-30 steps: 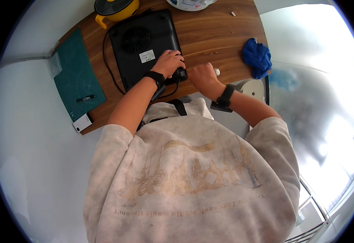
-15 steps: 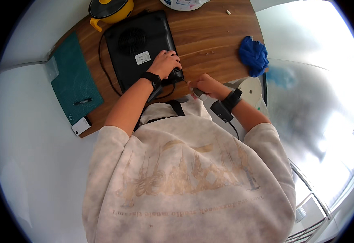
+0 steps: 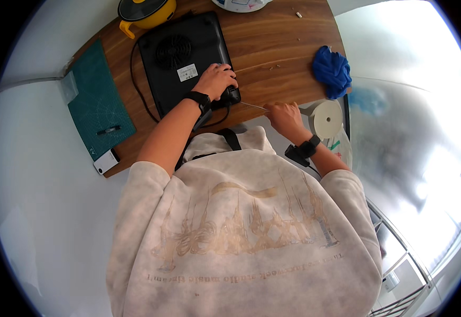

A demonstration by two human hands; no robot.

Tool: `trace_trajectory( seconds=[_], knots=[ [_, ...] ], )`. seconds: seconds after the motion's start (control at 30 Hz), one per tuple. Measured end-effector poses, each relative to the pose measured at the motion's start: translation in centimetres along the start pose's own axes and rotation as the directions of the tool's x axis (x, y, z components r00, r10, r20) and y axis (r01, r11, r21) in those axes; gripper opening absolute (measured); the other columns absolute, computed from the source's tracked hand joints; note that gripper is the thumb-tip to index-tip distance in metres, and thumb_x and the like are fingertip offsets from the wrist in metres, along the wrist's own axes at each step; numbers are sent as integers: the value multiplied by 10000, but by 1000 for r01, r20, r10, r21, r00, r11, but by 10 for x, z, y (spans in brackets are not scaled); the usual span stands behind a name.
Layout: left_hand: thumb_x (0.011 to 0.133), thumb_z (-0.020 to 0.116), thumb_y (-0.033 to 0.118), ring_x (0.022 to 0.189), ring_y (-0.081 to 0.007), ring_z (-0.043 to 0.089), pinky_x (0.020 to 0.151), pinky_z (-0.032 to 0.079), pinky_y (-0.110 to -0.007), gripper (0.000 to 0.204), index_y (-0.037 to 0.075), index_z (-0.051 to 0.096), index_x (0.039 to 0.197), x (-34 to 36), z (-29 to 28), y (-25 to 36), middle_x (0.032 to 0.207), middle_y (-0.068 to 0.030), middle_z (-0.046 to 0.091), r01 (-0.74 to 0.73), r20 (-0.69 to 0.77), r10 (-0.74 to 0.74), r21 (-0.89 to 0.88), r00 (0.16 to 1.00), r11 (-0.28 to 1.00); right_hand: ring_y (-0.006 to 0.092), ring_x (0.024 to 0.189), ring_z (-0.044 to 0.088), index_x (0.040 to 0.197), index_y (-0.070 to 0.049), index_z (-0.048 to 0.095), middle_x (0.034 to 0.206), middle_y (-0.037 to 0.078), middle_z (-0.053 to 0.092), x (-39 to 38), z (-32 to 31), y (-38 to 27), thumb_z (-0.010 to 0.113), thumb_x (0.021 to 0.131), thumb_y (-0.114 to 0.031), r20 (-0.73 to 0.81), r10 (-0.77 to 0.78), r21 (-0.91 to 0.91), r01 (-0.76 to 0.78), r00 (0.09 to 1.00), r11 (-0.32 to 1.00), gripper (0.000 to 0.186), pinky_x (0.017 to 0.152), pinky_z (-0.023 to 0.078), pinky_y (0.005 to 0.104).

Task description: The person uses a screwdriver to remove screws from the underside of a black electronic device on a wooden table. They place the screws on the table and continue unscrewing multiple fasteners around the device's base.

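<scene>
A black induction cooker [image 3: 159, 74] lies upside down on the wooden table, its round fan grille and white label facing up. My left hand [image 3: 217, 82] grips its near right corner with the fingers curled over the edge. To the right, my right hand [image 3: 286, 119] is closed round a screwdriver [image 3: 254, 106]. The thin metal shaft points left, its tip at or close to the cooker's corner; whether it touches cannot be made out. The fingers hide the handle. A black power cord [image 3: 140, 87] runs along the cooker's left side and past its near edge.
A yellow pot [image 3: 156, 19] stands at the back left. On the left lie a green cutting mat [image 3: 96, 100], a black pen [image 3: 109, 130] and a white box [image 3: 105, 162]. A blue cloth [image 3: 330, 72] and a white roll [image 3: 326, 119] are at the right.
My right hand has moved right, away from the cooker's corner, and turned. More of the screwdriver's shaft shows, while its handle has gone out of sight. My left hand stays in place.
</scene>
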State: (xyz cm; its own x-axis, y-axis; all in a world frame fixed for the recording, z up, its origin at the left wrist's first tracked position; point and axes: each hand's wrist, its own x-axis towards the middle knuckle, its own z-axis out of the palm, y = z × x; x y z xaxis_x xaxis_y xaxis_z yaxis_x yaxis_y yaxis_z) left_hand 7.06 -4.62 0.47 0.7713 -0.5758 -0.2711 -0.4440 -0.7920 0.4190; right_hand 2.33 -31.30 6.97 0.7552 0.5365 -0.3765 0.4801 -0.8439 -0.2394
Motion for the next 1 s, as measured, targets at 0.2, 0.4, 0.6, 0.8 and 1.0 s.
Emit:
trace_trajectory(
  seconds=[0.2, 0.4, 0.6, 0.8, 1.0],
  knots=[
    [543, 830, 2, 1381, -215, 398, 1154, 308, -411, 650, 231, 718, 1140, 0, -1, 1, 1356, 35, 577, 4, 14, -4, 5, 1000, 1000, 241, 855, 663, 936, -149, 721, 811, 92, 658, 14, -4, 5, 642, 776, -79, -171, -200, -221, 160, 965, 962, 192, 835, 410, 363],
    [553, 821, -13, 1389, -214, 388, 1168, 301, -409, 648, 226, 716, 1146, -1, -6, 6, 1365, 34, 570, 27, 36, -27, 4, 999, 1000, 220, 925, 629, 904, -154, 719, 858, 64, 625, 26, -10, 3, 630, 801, -106, -165, -258, -345, 190, 952, 919, 144, 852, 417, 360],
    [560, 816, -18, 1392, -212, 385, 1169, 297, -408, 646, 227, 715, 1149, -1, -7, 5, 1373, 37, 564, 31, 45, -31, 1, 999, 1000, 225, 942, 621, 879, -152, 722, 867, 62, 625, 35, -13, 1, 640, 783, -109, -149, -291, -397, 213, 945, 893, 133, 852, 420, 357],
    [556, 814, -17, 1391, -216, 388, 1162, 302, -402, 640, 226, 719, 1141, 0, -3, 2, 1368, 33, 569, 23, 23, -23, -19, 999, 1000, 224, 945, 629, 849, -144, 722, 870, 68, 640, 38, -12, 1, 642, 779, -118, -143, -309, -384, 235, 940, 893, 110, 851, 424, 356],
    [549, 813, -10, 1386, -219, 395, 1153, 310, -399, 632, 220, 724, 1130, -1, -3, 2, 1352, 27, 582, 11, 0, -11, -15, 1000, 1000, 222, 935, 628, 808, -142, 723, 863, 71, 642, 41, -12, 2, 651, 769, -127, -129, -310, -392, 238, 942, 888, 83, 844, 420, 353]
  ],
)
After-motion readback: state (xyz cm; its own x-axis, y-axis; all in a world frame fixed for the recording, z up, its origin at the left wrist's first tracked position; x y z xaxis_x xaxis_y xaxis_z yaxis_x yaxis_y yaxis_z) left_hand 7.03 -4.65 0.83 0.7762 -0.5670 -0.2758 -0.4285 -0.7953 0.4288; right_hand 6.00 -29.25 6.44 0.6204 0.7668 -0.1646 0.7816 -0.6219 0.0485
